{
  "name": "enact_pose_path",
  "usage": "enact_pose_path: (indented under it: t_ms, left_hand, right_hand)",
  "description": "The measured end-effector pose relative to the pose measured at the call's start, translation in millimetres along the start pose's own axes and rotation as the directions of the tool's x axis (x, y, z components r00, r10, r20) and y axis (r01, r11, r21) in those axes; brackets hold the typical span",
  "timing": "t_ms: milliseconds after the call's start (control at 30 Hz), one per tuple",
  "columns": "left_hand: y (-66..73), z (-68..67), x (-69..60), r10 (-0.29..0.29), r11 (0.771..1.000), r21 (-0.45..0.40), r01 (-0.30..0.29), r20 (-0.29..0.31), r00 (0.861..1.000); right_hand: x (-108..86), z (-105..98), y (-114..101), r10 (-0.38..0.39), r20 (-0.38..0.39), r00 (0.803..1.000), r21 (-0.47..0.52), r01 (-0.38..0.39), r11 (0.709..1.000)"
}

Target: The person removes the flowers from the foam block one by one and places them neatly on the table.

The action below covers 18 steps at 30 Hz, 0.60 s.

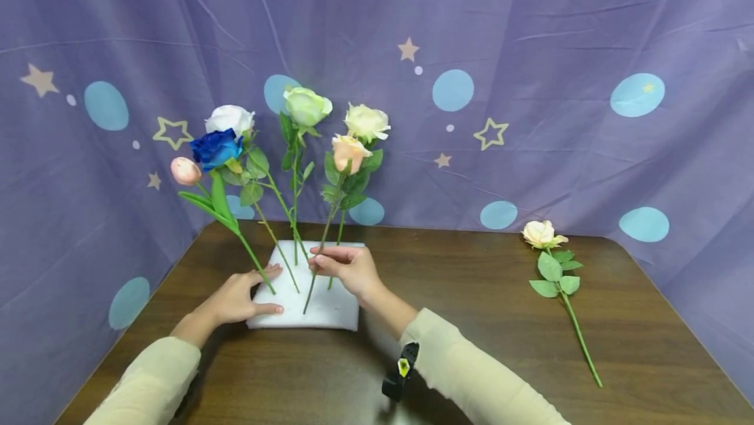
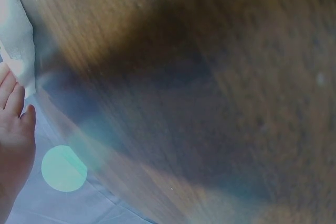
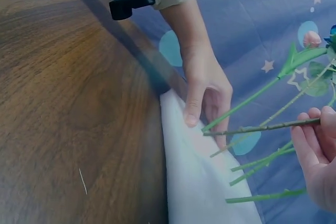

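With our right hand (image 1: pixel 353 272) we pinch the peach rose (image 1: pixel 350 153) by its stem, whose tip is by the front edge of the white foam block (image 1: pixel 330 318) (whether it is in, we cannot tell). Our left hand (image 1: pixel 237 297) rests on the block's left edge, thumb and fingers spread. A pink tulip (image 1: pixel 185 171), blue rose (image 1: pixel 216 148), white rose (image 1: pixel 231 118), green rose (image 1: pixel 307 107) and pale yellow rose (image 1: pixel 368 121) stand in the block; a cream rose (image 1: pixel 541 234) lies toward the table's (image 1: pixel 471 320) right edge.
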<state>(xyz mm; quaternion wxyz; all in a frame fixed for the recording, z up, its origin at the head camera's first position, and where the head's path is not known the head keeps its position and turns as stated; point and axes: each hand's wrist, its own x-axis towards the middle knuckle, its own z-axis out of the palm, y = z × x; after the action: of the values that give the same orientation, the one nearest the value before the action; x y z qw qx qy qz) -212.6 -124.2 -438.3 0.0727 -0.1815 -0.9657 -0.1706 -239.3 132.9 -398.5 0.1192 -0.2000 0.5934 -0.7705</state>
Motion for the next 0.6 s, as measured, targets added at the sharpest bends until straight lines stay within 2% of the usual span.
enact_pose_path:
  t_ms: [133,267,600]
  left_hand:
    - [0.2,0.6,-0.1,-0.003,1.0,-0.004,0.003,0.006,1.0]
    - [-0.2,0.8,-0.7,-0.011,1.0,-0.014,0.011,0.018,1.0]
    - [-1.8,0.7,0.0,-0.005,1.0,-0.005,0.005,0.021,1.0]
  right_hand:
    - [-4.3,-10.2,0.0,0.007,-0.003,1.0,0.022,-0.007,1.0]
    - [-12.4,-24.3,0.2,0.046,-0.009,0.999,0.023,-0.045,0.999]
    - [-30.5,-55.0,-6.4,0.103,-0.105,0.989,0.011,-0.103,0.995]
